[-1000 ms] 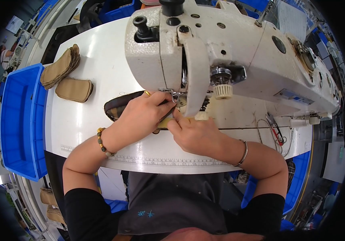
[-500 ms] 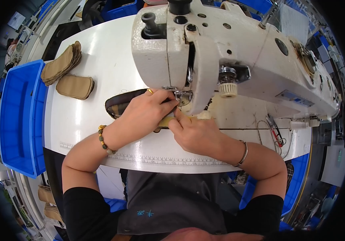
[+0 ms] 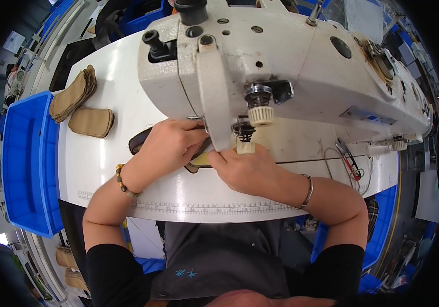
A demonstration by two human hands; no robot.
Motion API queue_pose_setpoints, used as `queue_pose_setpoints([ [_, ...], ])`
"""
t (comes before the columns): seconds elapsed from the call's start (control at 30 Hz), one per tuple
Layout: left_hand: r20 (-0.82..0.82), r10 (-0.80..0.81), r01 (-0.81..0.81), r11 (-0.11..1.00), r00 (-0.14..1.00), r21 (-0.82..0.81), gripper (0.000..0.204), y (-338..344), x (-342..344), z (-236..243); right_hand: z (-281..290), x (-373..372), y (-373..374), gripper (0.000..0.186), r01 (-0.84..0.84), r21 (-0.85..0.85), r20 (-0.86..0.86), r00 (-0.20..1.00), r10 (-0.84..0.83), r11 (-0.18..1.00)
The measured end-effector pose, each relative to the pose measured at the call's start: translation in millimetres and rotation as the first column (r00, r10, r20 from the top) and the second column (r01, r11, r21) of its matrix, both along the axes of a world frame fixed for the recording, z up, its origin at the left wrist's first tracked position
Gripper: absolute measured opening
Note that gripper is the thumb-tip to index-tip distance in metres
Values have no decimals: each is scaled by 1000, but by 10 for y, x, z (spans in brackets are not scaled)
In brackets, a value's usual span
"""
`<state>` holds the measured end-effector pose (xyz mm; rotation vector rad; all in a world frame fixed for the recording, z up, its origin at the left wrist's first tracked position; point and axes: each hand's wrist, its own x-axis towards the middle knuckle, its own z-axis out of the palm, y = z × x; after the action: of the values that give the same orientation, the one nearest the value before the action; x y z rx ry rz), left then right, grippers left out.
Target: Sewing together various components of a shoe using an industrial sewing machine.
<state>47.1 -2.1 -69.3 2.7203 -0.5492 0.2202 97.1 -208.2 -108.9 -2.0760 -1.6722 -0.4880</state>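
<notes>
A dark fabric piece (image 3: 137, 139) with a rounded end and a yellowish layer (image 3: 202, 160) lies under the front of a white sewing machine (image 3: 301, 56). My left hand (image 3: 164, 147) bends over it from the left, fingertips closed on its edge close to the presser foot. From the right, my right hand (image 3: 247, 168) pinches the yellowish layer, its fingers curled. The machine's front lever (image 3: 214, 97) partly hides my right fingertips and the needle area. Much of the fabric piece is covered by my left hand.
Two stacks of tan sole-shaped pieces (image 3: 91, 122) lie at the table's left, beside a blue bin (image 3: 27, 169). Red-handled thread snips (image 3: 350, 161) and loose cord rest at the right. A printed ruler (image 3: 214, 207) runs along the table's front edge.
The view has shifted, so the machine head appears farther left and covers more of the needle area. My left hand sits slightly lower, and more of the yellowish layer shows between my hands.
</notes>
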Motion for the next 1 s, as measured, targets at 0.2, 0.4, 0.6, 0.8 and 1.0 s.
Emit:
queue_pose_setpoints([
  [0.2,28,29,-30,999,999,24,26,-46,-29,-4,2,-6,-13,17,-61,25,-120,991,63,998],
  [0.4,21,57,-58,997,998,48,30,-85,-40,19,27,-9,-6,15,-31,39,-106,994,35,999],
  [0.6,28,105,-106,992,994,62,25,-72,-22,-82,-65,7,5,18,6,-17,-88,996,-8,1000],
  [0.8,7,110,-110,993,994,44,13,-75,2,2,-152,41,25,24,32,-7,-66,997,-32,999],
  [1.0,6,80,-80,993,997,85,14,-29,-18,63,-63,35,-20,48,59,-118,6,998,-58,991],
])
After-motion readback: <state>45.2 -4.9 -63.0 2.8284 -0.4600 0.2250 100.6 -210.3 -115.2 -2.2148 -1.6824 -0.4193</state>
